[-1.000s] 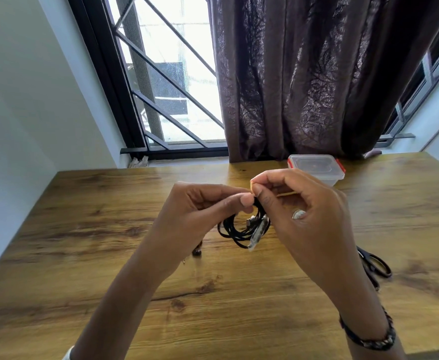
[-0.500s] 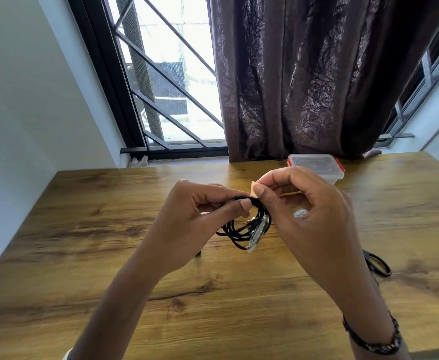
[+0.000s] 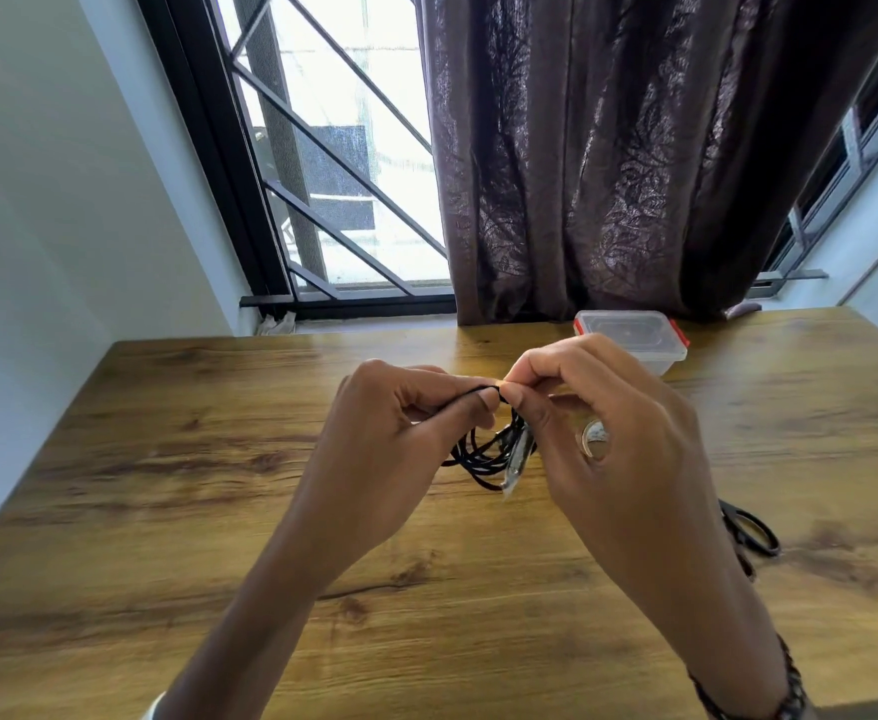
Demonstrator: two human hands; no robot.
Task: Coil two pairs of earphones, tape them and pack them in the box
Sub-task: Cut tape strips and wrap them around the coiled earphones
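A coil of black earphones hangs above the wooden table, held between both hands. My left hand pinches the top of the coil with thumb and forefinger. My right hand pinches a small tan piece of tape at the same spot, right against my left fingertips. A silvery plug or remote hangs at the coil's lower right edge. The clear plastic box with red clips stands lidded at the table's far edge, behind my right hand.
Black-handled scissors lie on the table to the right, partly hidden by my right wrist. A dark curtain and a barred window stand behind the table. A white wall runs along the left.
Both hands have stayed at the same spot over the table. My right fingers have pressed the tape closer onto the top of the coil, and my left fingertips have shifted slightly on the cable.
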